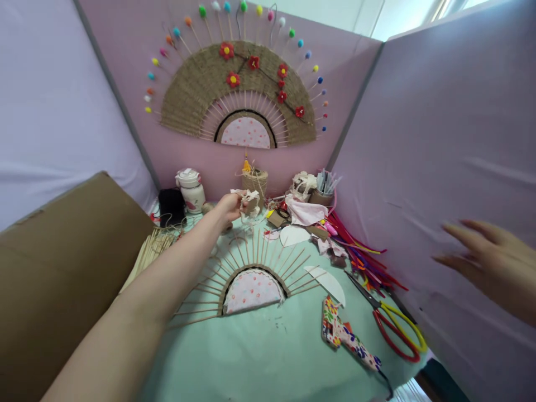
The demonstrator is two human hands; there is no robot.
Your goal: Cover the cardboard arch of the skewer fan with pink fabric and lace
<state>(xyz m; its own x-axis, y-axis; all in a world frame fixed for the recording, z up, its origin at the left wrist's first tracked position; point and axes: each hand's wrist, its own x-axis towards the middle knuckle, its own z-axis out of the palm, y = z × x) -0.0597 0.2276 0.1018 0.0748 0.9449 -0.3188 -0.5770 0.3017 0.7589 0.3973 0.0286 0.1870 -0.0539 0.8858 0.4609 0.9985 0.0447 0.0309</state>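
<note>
My left hand (233,205) reaches far over the table, its fingers closed on a strip of cream lace trim (251,198) that dangles in front of a twine spool (256,181). Off to the right, my right hand (488,254) is in the air by the side cloth, fingers apart and holding nothing. Below my left forearm lies a half-made fan (253,290): a dotted fabric half-circle edged in brown and black, with thin sticks fanning out from it. My forearm hides part of its left side.
A finished fan (192,84) hangs on the back panel. At right lie a floral glue gun (335,329), scissors (397,329), white paper pieces (330,285) and pipe cleaners (360,251). A cardboard sheet (71,234), wooden sticks (146,251) and a white bottle (192,192) stand left.
</note>
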